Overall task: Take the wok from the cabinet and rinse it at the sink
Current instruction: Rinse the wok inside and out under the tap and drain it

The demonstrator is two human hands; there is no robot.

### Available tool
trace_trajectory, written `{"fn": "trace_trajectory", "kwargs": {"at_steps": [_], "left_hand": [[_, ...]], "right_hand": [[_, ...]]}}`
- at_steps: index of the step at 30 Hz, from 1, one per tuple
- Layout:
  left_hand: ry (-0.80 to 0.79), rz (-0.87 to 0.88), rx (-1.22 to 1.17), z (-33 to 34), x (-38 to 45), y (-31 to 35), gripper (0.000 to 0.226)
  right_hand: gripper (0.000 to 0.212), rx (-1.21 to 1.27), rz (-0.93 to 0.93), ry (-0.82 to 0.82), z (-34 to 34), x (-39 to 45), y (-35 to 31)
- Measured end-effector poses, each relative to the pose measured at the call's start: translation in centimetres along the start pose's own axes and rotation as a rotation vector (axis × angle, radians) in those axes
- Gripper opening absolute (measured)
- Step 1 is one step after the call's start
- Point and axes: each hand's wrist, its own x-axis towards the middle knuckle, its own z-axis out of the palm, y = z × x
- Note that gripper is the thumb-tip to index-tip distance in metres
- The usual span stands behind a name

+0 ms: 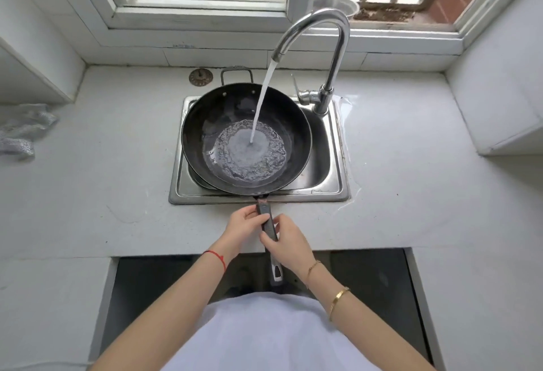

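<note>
Black carbon-steel-looking wok (246,138) is sitting over the stainless sink (323,191) right now, covering most of the basin and hanging a bit past the left rim. Its small loop handle (236,74) pokes out the far side over the desk (411,171), and the long handle (269,229) comes straight back toward me across the sink's front edge.

Both my hands are on that long handle. My left hand (245,225) has its grip pinched on it near the wok end, thumb on top, fingers curled under. My right hand (289,241) has its grip wrapped round the handle just behind that, so the two hands are practically touching.

The chrome gooseneck faucet (332,56) is running, and the stream of water (261,100) lands a little right of centre in the wok, where a shallow bubbly pool has spread over the bottom.

Other stuff around: a round metal sink strainer (200,77) lies on the desk behind the sink, just left of the loop handle. A crumpled grey cloth (23,132) sits far off to the left. A metal bowl (336,3) is up on the window ledge behind the faucet.
</note>
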Motion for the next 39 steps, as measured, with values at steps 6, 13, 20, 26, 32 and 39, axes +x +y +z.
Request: {"fn": "trace_trajectory", "kwargs": {"at_steps": [6,13,20,26,32,39], "left_hand": [[-0.046,-0.028,-0.036,0.2,0.8,0.2,0.039],[-0.081,-0.065,-0.069,0.4,1.1,-0.2,0.039],[-0.119,-0.096,-0.135,0.5,1.0,0.1,0.033],[-0.124,-0.094,-0.22,0.5,0.8,0.1,0.033],[-0.166,-0.074,-0.272,0.8,0.2,0.4,0.033],[-0.242,-0.041,-0.34,0.9,-0.8,0.6,0.029]], "right_hand": [[0.021,0.197,0.086,-0.015,1.6,0.7,-1.6],[0.014,0.332,0.176,0.085,2.8,0.6,-1.7],[0.025,0.463,0.371,0.028,3.0,0.4,-1.6],[0.029,0.415,0.31,0.144,3.3,-0.3,-2.3],[0.032,0.367,0.263,0.178,2.0,-1.0,-2.4],[0.033,0.319,0.192,0.229,1.0,-2.5,-2.6]]}}
